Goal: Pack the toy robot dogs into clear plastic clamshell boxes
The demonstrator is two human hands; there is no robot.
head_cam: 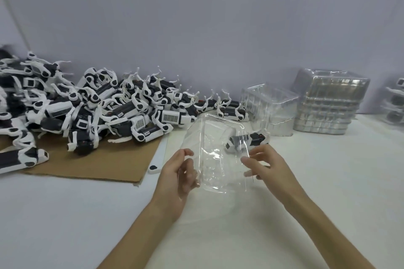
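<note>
Left grip [178,176] and right grip [270,167] both pinch edges of clear clamshell box [217,137] above tabletop [328,181]; toy robot dog [256,138] just behind.

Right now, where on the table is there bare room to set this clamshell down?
Bare table lies nearest you, this side of the clamshell, and right of the right hand, in front of the box stacks. Crowded: the dog pile on the cardboard at left, and one dog just behind the clamshell.

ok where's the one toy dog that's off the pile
In the head view the lone toy dog lies on the table right of centre, just beyond the clear box held by the left hand and right hand, before the stacked boxes.
</note>
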